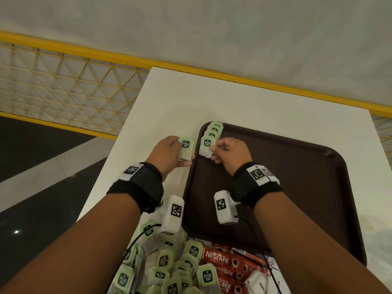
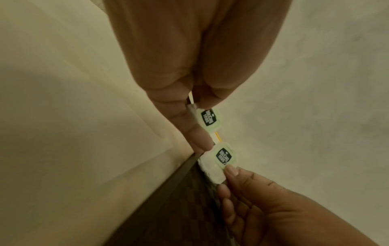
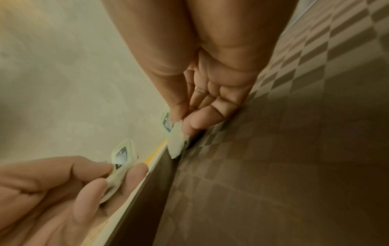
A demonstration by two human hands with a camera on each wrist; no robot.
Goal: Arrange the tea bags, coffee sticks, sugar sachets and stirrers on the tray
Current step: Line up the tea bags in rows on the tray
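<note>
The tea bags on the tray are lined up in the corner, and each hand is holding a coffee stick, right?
Not quite: each hand holds a tea bag, as the head view shows. The left hand grips one, the right hand another.

Row of tea bags point(image 1: 214, 129): overlapped at the tray's far-left corner, so the count is unclear.
Loose tea bag pile point(image 1: 169, 270): cut off by the head view's bottom edge, partly under the left forearm.
Coffee sticks point(image 1: 231, 266): lower ones cropped, crossed by a cable.
White sachets point(image 1: 257, 282): print too small to read (likely sugar).
Tray point(image 1: 331, 187): near edge hidden by the right forearm.
Right wrist view: blurred; tag print unreadable.
Left hand point(image 2: 179, 69): fingertips hidden behind its tea bag point(image 2: 209, 119).
</note>
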